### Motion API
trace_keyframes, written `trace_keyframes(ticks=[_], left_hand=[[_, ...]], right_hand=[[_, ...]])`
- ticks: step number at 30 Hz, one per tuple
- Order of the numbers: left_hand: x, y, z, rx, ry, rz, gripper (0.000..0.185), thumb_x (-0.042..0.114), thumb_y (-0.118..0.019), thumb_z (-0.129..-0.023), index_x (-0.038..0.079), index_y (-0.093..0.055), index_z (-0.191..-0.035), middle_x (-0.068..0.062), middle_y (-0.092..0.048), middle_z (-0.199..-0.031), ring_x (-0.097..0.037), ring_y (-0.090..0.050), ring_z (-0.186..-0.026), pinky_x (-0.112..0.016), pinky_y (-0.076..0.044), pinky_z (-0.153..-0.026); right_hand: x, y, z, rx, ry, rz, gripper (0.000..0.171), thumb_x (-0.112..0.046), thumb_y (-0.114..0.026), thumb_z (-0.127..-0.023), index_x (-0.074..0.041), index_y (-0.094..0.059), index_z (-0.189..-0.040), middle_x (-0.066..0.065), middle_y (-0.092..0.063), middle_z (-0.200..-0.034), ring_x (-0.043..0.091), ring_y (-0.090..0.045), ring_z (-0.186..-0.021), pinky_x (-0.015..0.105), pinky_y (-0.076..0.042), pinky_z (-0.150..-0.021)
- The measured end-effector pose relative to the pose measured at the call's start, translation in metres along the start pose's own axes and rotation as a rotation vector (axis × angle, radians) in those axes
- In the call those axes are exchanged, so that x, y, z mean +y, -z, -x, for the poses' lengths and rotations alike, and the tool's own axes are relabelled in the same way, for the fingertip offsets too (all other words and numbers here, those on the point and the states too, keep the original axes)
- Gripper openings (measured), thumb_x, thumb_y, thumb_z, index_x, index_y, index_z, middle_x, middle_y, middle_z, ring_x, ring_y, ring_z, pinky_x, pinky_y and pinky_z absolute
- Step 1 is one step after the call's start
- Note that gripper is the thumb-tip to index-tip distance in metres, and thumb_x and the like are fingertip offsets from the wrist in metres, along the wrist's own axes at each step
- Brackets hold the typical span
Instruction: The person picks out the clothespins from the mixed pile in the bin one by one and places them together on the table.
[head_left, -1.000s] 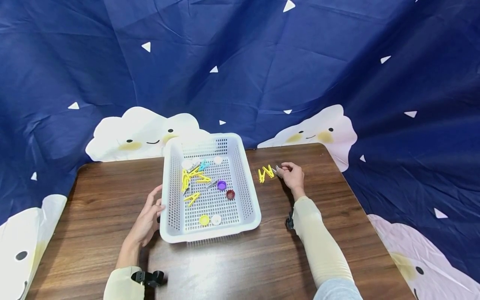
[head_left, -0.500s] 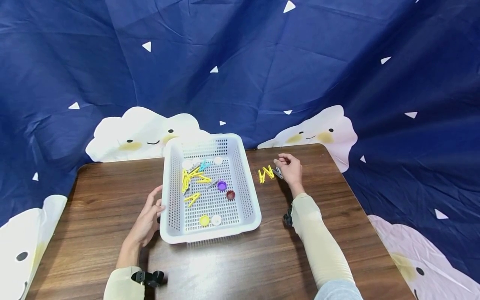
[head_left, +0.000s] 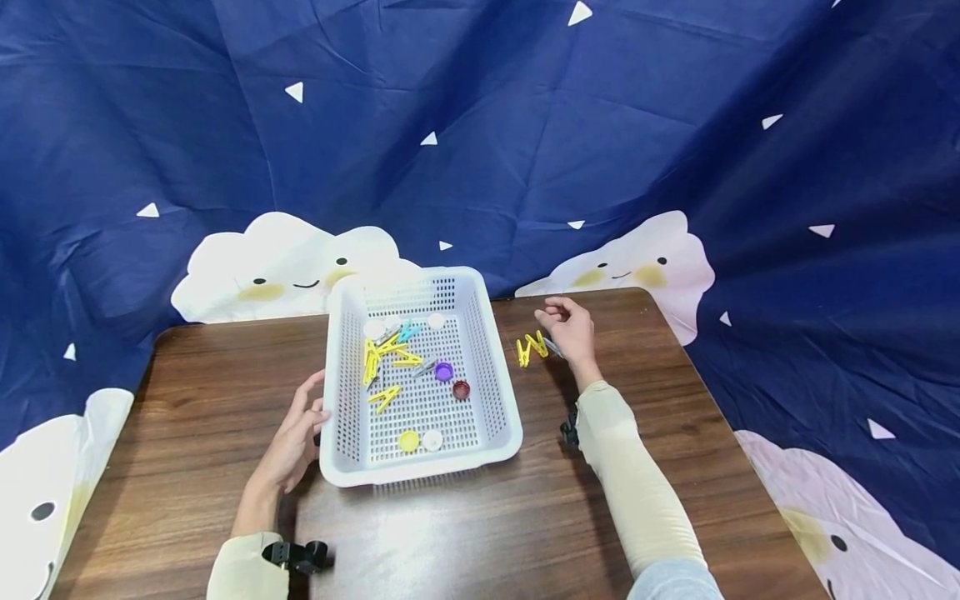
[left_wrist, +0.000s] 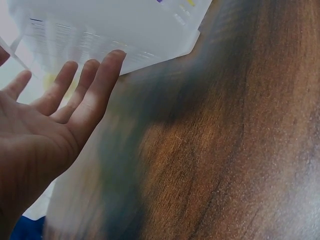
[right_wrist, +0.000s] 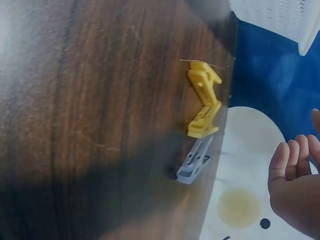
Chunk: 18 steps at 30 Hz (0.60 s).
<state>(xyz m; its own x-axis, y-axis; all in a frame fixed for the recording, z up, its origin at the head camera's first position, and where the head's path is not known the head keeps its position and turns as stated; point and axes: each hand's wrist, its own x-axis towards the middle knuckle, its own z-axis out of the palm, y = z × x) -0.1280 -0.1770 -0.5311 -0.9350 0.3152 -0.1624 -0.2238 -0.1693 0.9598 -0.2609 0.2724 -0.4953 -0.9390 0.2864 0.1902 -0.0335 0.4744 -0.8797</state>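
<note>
Head view: dark blue cloth with white triangles and smiling clouds hangs behind a brown wooden surface (head_left: 187, 433). A white perforated basket (head_left: 341, 392) stands near the middle of it, holding yellow pegs, a pale blue one and several small caps: purple, dark red, yellow, white. The left hand (head_left: 294, 442) rests flat against the basket's left wall, fingers straight, grip released, holding nothing. The right hand (head_left: 567, 332) hovers just right of the basket near the surface's far edge, fingers loosely curled, grip empty. Two yellow pegs (head_left: 531, 347) lie on the surface between basket and right hand; a grey peg (head_left: 552, 346) lies just beside them, partly hidden under the hand.

Left wrist view: blurred. The left hand (left_wrist: 47, 125) shows an open palm, fingertips (left_wrist: 114, 56) touching the basket (left_wrist: 125, 30) wall; wood grain fills the rest.

Right wrist view: the yellow pegs (right_wrist: 204, 97) lie end to end at the surface's edge, the grey peg (right_wrist: 195, 161) touching the lower one. The right hand (right_wrist: 295, 185) sits apart from them, fingers curled, holding nothing.
</note>
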Motion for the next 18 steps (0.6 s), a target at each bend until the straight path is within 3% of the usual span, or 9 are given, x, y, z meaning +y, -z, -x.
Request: trace_keyframes(ticks=[11,18], left_hand=[[0.000,0.000,0.000,-0.004,0.002,0.002,0.062,0.017,-0.037,-0.108,0.030,-0.008,-0.161,-0.027,-0.026,-0.158,-0.027,-0.054,-0.126,-0.058,-0.048,-0.090],[0.001,0.000,-0.001,-0.007,-0.003,0.002,0.062,0.017,-0.038,-0.108,0.030,-0.007,-0.161,-0.027,-0.026,-0.157,-0.029,-0.053,-0.126,-0.058,-0.048,-0.089]], right_hand=[[-0.024,-0.003,-0.002,-0.030,0.030,-0.003,0.032,-0.018,-0.079,-0.087,-0.002,-0.073,-0.113,0.011,-0.070,-0.096,0.008,-0.058,-0.081,0.023,-0.045,-0.078],[-0.042,-0.003,-0.006,-0.040,0.081,-0.010,0.029,-0.012,-0.079,-0.087,0.000,-0.073,-0.112,0.014,-0.071,-0.099,0.010,-0.059,-0.081,0.023,-0.045,-0.079]])
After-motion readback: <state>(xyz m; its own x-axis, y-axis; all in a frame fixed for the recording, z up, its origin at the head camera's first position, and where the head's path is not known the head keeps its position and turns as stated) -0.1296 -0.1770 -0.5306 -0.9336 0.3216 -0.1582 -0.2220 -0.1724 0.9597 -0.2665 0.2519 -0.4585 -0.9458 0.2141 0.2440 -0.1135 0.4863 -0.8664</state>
